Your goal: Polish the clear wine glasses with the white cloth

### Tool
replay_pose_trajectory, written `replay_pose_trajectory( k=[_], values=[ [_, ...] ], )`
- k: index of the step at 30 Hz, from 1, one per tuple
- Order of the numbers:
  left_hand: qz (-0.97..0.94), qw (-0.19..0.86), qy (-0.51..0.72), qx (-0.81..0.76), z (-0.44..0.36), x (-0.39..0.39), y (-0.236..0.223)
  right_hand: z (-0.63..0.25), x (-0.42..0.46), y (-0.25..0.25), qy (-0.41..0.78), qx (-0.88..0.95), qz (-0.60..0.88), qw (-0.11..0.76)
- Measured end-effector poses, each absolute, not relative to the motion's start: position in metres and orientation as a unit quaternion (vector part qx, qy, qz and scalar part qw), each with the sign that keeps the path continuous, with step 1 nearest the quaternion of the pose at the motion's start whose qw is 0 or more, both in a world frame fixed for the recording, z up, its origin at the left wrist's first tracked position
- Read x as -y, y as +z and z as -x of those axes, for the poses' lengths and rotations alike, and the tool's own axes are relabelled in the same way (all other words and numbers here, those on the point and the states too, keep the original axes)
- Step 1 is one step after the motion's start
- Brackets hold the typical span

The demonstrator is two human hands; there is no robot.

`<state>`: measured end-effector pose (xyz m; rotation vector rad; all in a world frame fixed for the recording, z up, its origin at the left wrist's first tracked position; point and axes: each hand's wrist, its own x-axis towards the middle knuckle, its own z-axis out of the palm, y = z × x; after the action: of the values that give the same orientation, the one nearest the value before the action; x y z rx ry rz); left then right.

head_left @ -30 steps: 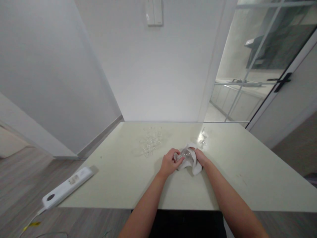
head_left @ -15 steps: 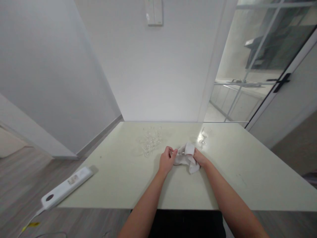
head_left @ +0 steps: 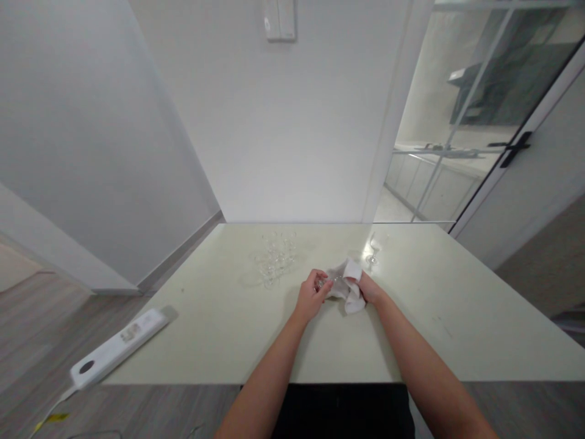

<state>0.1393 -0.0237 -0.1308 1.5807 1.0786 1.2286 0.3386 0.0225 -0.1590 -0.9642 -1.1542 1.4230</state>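
Observation:
My left hand (head_left: 311, 297) is closed around one end of a small clear stemmed glass (head_left: 322, 283), which lies sideways between my hands. A crumpled white cloth (head_left: 353, 301) is gripped in my right hand (head_left: 371, 289) and covers the glass's other end. Folds of the cloth hide most of my right fingers. Beyond my left hand, several clear stemmed glasses (head_left: 275, 259) stand grouped on the pale table (head_left: 219, 329). Behind the cloth, to the right, another stemmed glass (head_left: 372, 251) stands by itself in a bright reflection.
A white power strip (head_left: 119, 349) with a cord lies over the table's left edge. The far table edge meets a white wall (head_left: 292, 134). To the right is a glazed door with a black handle (head_left: 516, 148).
The view has shifted slightly. My left hand has moved a little closer to the cloth, and the cloth now covers more of the glass. Both hands keep their hold.

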Motion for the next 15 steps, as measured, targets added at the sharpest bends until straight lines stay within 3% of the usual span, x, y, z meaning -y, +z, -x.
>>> replay_pose_trajectory(
  k=[4,7,15],
  values=[
    [-0.514,0.535,0.467,-0.481,-0.1404,0.0134,-0.1317,-0.3387,-0.0210,-0.1616,0.561,0.536,0.391,0.495],
    [-0.498,0.556,0.446,-0.494,-0.1401,0.0117,-0.1319,-0.3381,-0.0217,-0.1628,0.554,0.550,0.397,0.482],
    [-0.595,0.411,0.548,-0.420,-0.1394,0.0173,-0.1328,-0.3373,-0.0267,-0.1656,0.579,0.460,0.439,0.511]
  ],
)
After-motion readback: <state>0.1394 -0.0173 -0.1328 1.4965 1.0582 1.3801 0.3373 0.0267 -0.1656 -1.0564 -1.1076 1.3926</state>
